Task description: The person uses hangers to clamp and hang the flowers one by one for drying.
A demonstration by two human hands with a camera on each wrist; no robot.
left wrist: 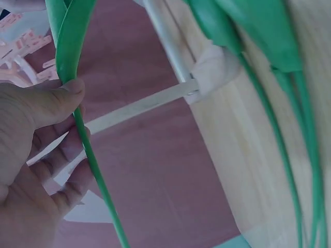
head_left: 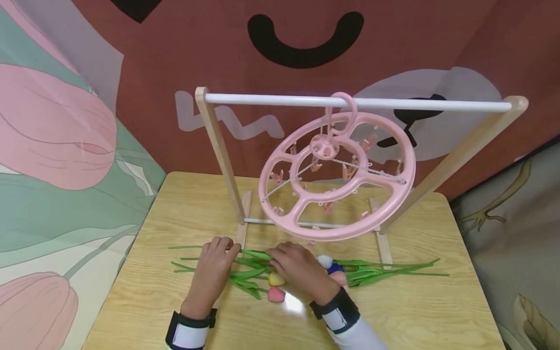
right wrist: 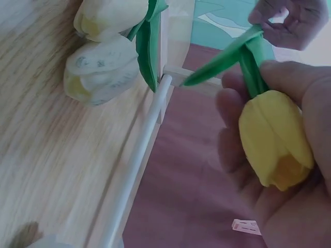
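An artificial tulip with a yellow bloom [right wrist: 276,139] and green leaves is held between both hands. My left hand [head_left: 213,270] pinches its thin green stem [left wrist: 98,173] just below the leaves, between thumb and fingers. My right hand [head_left: 302,272] grips it just under the bloom, thumb on one side and fingers curled on the other; the bloom lies against the palm. Below the hands lie more tulips, among them a yellow one [head_left: 276,279] and a pink one [head_left: 276,294], stems pointing left. In the head view the right hand hides the held bloom.
Right of the hands lie white [head_left: 325,261], blue [head_left: 335,269] and pink [head_left: 339,278] tulips, stems pointing right. Behind, a wooden stand [head_left: 223,160] with a white rod [head_left: 280,100] carries a round pink clip hanger [head_left: 337,238], which overhangs the table [head_left: 188,204].
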